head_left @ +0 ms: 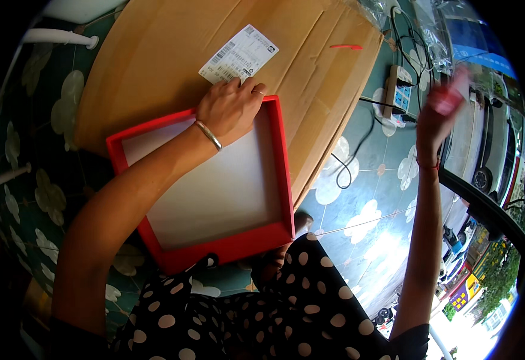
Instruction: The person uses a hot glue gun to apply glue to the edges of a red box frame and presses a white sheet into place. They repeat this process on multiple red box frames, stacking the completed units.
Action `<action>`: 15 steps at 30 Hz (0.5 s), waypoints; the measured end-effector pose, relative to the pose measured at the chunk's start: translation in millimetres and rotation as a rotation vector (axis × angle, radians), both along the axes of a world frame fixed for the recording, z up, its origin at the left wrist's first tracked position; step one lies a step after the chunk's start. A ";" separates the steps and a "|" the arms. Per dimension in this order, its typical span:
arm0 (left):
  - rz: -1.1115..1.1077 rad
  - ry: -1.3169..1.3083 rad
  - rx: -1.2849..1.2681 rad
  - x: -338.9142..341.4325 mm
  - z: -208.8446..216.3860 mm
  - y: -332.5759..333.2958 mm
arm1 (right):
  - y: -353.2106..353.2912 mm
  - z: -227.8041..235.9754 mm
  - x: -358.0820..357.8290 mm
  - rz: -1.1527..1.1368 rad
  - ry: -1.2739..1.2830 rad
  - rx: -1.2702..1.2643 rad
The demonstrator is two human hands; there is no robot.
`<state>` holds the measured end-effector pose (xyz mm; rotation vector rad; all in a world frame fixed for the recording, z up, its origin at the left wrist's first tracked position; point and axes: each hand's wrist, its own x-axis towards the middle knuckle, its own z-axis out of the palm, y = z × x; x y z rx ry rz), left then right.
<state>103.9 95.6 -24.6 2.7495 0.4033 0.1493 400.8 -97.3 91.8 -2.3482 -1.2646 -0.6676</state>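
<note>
A shallow red box [286,180] with a pale inside lies open side up near my lap, its far part over the brown cardboard. My left hand [232,108] is curled over its far wall, fingers closed round the rim. Just beyond those knuckles a white printed label [241,53] lies on the cardboard. My right hand [439,117] is raised far out to the right, beyond the power strip. Motion smears its fingers, and a reddish, partly see-through blur shows at them; I cannot make out whether it is a held thing.
The large flat brown cardboard [154,60] spans the upper middle. A thin red strip [346,47] lies on it. To the right, a power strip [400,90] with black cables sits on the green patterned floor [364,174]. Clear plastic wrap [433,30] is at the upper right.
</note>
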 end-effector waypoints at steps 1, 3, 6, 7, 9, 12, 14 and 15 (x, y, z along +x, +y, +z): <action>0.000 0.014 -0.005 -0.3 0.1 0.6 | -3.5 -6.6 -4.4 0.037 -0.131 -0.343; 0.010 0.007 0.002 3.1 1.4 0.7 | -12.1 -42.6 -6.3 0.124 -0.038 -0.527; 0.094 0.022 0.040 2.4 -1.7 19.2 | 8.7 -72.1 -51.5 0.245 0.172 -0.493; 0.176 0.064 0.044 5.0 1.8 35.5 | 16.2 -73.0 -67.6 0.226 0.254 -0.498; 0.314 0.151 0.017 5.4 10.9 62.8 | 20.0 -76.3 -84.5 0.234 0.287 -0.488; 0.432 0.218 -0.024 1.7 21.7 88.3 | 23.1 -73.8 -99.0 0.267 0.187 -0.450; 0.448 0.192 0.005 -8.7 14.6 92.1 | 27.0 -60.2 -118.5 0.239 0.205 -0.442; 0.455 0.180 -0.003 -10.7 14.6 91.5 | 25.0 -56.3 -126.7 0.231 0.324 -0.425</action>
